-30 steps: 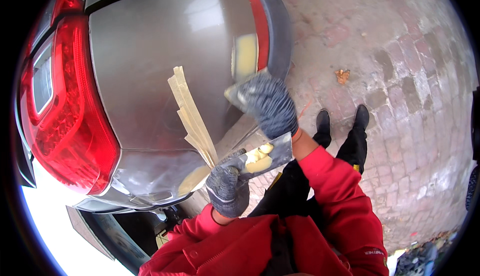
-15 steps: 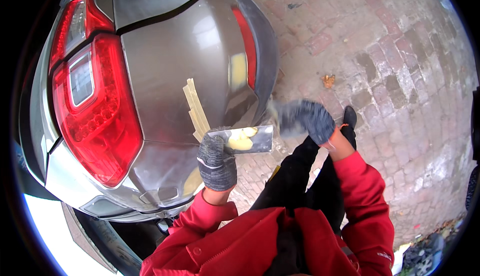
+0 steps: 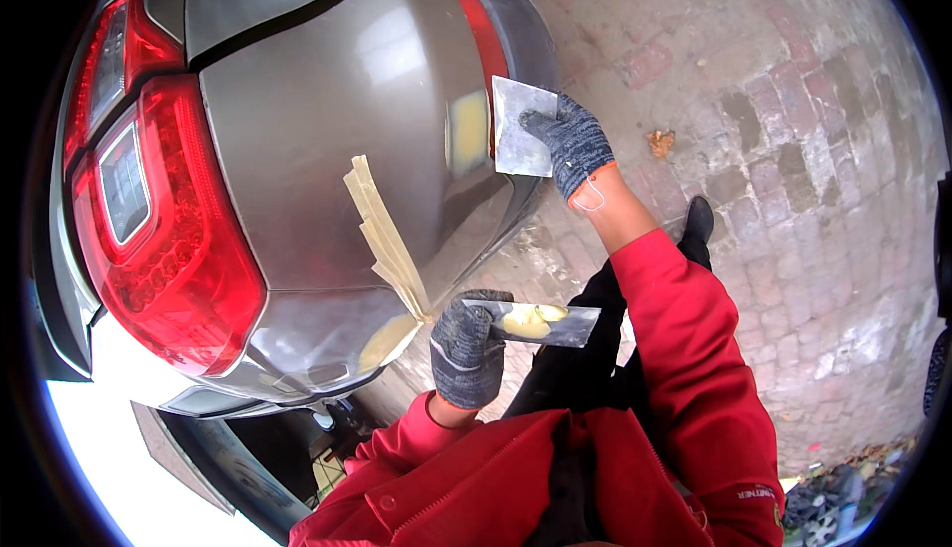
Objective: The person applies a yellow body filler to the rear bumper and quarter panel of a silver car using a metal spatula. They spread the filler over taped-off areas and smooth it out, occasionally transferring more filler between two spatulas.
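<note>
My left hand, in a dark knitted glove, grips a flat metal plate carrying a lump of pale yellow paste. My right hand, gloved likewise, holds a square metal spreader by the red reflector on the grey rear bumper, just right of a yellow filler patch. Whether the spreader touches the bumper I cannot tell. Strips of beige masking tape run down the panel toward a lower yellowish patch.
A red tail light and the car body curve along the left. Paved brick ground lies at the right, with a dry leaf and a pile of debris low at the edge. My black boot shows below my right arm.
My right hand has swung out rightward, then risen to the reflector, the spreader now showing flat and sharp rather than blurred. My left hand and plate moved a little left, then back right and lower.
</note>
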Available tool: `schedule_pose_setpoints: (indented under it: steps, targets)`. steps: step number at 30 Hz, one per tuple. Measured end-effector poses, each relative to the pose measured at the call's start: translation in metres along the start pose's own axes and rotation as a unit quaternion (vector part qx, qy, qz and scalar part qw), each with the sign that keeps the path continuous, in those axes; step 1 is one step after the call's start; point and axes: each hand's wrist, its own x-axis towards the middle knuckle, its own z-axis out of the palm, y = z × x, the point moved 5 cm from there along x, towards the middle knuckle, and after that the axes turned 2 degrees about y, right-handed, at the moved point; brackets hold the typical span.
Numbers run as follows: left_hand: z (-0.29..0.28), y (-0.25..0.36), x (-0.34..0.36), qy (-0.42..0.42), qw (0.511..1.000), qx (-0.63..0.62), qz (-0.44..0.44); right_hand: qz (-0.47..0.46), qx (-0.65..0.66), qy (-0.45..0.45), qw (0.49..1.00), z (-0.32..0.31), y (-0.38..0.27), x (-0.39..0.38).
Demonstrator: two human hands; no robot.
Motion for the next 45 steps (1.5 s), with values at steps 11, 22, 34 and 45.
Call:
schedule_pose_setpoints:
  steps: [11, 22, 34, 45]
  targets:
    - [0.002, 0.003, -0.004, 0.005, 1.000, 0.022, -0.003, 0.014, -0.009, 0.004, 1.000, 0.015, -0.008, -0.007]
    - [0.003, 0.011, -0.013, 0.038, 0.999, 0.025, -0.018, 0.053, 0.060, 0.011, 0.997, 0.023, -0.009, -0.014]
    - [-0.005, 0.022, 0.005, 0.051, 0.964, 0.251, 0.068, -0.106, -0.187, -0.232, 0.949, -0.007, -0.078, -0.178]
    - [-0.019, 0.021, -0.006, 0.050, 0.997, 0.048, 0.036, -0.060, -0.025, 0.050, 0.997, -0.023, -0.017, -0.102]
